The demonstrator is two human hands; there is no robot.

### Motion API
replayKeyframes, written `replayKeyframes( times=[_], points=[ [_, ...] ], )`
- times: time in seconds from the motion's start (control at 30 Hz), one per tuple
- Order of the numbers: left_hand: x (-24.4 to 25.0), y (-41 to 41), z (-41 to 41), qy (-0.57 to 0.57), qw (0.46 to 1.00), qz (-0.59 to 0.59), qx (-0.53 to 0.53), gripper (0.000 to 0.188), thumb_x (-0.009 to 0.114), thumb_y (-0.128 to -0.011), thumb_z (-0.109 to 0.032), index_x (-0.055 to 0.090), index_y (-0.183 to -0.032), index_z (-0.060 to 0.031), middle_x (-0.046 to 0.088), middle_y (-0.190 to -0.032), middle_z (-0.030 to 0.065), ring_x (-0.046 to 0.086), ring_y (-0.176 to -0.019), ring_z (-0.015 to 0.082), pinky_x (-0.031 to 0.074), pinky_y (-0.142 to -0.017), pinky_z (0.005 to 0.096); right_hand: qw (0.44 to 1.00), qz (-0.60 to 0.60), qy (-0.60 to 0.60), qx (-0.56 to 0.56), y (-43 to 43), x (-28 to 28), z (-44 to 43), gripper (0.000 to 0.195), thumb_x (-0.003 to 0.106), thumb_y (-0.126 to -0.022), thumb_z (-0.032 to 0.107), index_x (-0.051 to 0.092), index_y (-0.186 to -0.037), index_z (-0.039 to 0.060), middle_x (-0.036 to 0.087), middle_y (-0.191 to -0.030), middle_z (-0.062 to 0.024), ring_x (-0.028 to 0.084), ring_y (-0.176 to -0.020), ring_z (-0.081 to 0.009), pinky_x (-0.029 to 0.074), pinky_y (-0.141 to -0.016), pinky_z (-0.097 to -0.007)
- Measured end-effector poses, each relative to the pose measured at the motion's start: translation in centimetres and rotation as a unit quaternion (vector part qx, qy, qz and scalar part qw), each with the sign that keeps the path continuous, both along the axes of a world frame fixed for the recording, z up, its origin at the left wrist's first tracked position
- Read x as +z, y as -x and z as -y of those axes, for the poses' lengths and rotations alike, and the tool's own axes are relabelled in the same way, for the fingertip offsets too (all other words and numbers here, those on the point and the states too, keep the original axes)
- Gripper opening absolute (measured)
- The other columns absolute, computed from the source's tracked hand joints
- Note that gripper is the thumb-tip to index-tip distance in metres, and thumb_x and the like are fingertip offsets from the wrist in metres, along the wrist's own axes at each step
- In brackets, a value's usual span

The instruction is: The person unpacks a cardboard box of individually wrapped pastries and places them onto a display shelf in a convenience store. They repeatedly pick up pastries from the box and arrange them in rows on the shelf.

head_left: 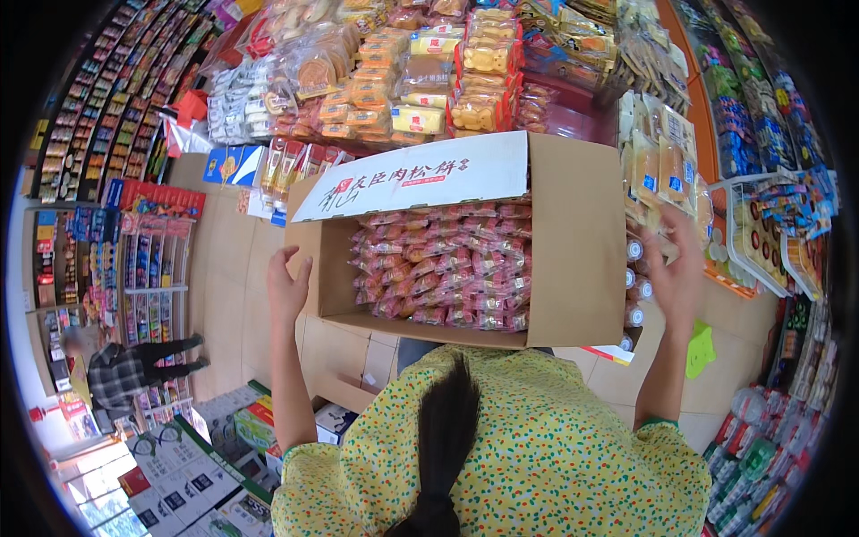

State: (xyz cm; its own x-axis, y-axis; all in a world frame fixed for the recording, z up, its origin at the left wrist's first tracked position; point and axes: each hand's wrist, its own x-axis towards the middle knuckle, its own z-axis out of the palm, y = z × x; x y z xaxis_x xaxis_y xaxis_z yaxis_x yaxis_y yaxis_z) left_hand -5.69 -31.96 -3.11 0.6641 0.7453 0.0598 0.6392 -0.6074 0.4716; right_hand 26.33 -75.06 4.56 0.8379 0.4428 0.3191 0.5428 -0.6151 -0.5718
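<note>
In front of me is an open cardboard box (576, 268), its right flap folded outward and a white printed flap (423, 171) tilted across the far side. Small pink-wrapped pastries (443, 268) are packed inside in rows. My left hand (290, 285) is raised just off the box's left side, thumb and fingers apart and holding nothing. On the other side, my right hand (674, 265), slightly blurred, is spread beyond the right flap. It is in front of bagged bread rolls (661, 174) and close to several white-capped bottles (634, 278); whether it touches anything there cannot be told.
A display of packaged cakes (416, 80) spans the far side. Snack shelves (158, 262) line the left, where a person in a plaid shirt (117, 376) stands. White baskets (758, 235) are at right, with wrapped bottle packs (772, 456) below. Cartons (181, 476) are stacked at lower left.
</note>
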Motion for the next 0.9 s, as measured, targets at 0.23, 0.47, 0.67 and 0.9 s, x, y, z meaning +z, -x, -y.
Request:
replayKeyframes(
  times=[0.23, 0.47, 0.67, 0.9],
  points=[
    [-6.2, 3.4, -2.8, -0.060, 0.981, -0.160, 0.095, 0.076, 0.074, -0.070, -0.039, 0.038, -0.127, -0.0034, 0.035, -0.130, 0.0264, 0.033, -0.122, 0.0392, 0.032, -0.095, 0.0502, 0.996, -0.015, 0.064, 0.060, 9.9, -2.5, -4.6, 0.038, 0.067, -0.076, 0.013, 0.055, -0.110, 0.0020, 0.050, -0.118, -0.0168, 0.049, -0.109, -0.0345, 0.040, -0.091, -0.0396],
    [-6.9, 0.6, -2.6, -0.091, 0.987, 0.024, -0.126, 0.095, 0.071, -0.066, -0.054, 0.028, -0.135, -0.0038, 0.031, -0.135, 0.0258, 0.026, -0.127, 0.0428, 0.027, -0.097, 0.0580, 0.989, -0.024, 0.093, 0.113, 13.6, -3.2, -9.3, 0.047, 0.068, -0.073, 0.011, 0.051, -0.116, 0.0018, 0.040, -0.126, -0.0231, 0.041, -0.115, -0.0398, 0.037, -0.093, -0.0451],
    [-10.5, 1.7, -5.5, -0.038, 0.989, -0.136, 0.045, 0.104, 0.073, -0.063, -0.051, 0.018, -0.139, -0.0064, 0.030, -0.135, 0.0259, 0.027, -0.125, 0.0445, 0.029, -0.095, 0.0583, 0.959, 0.028, 0.262, -0.109, 13.1, -5.5, -9.3, 0.068, 0.067, -0.074, 0.026, 0.036, -0.129, -0.0002, 0.039, -0.124, -0.0302, 0.040, -0.115, -0.0430, 0.037, -0.093, -0.0475],
    [-12.3, -0.2, -6.5, 0.053, 0.975, -0.218, 0.010, 0.104, 0.070, -0.066, -0.046, 0.007, -0.144, -0.0187, 0.020, -0.138, 0.0316, 0.023, -0.126, 0.0482, 0.027, -0.100, 0.0540, 0.964, -0.176, 0.177, -0.088, 12.2, -7.2, -10.0, 0.042, 0.057, -0.066, 0.005, 0.047, -0.106, -0.0026, 0.059, -0.079, -0.0291, 0.058, -0.080, -0.0451, 0.047, -0.073, -0.0502]
  ],
)
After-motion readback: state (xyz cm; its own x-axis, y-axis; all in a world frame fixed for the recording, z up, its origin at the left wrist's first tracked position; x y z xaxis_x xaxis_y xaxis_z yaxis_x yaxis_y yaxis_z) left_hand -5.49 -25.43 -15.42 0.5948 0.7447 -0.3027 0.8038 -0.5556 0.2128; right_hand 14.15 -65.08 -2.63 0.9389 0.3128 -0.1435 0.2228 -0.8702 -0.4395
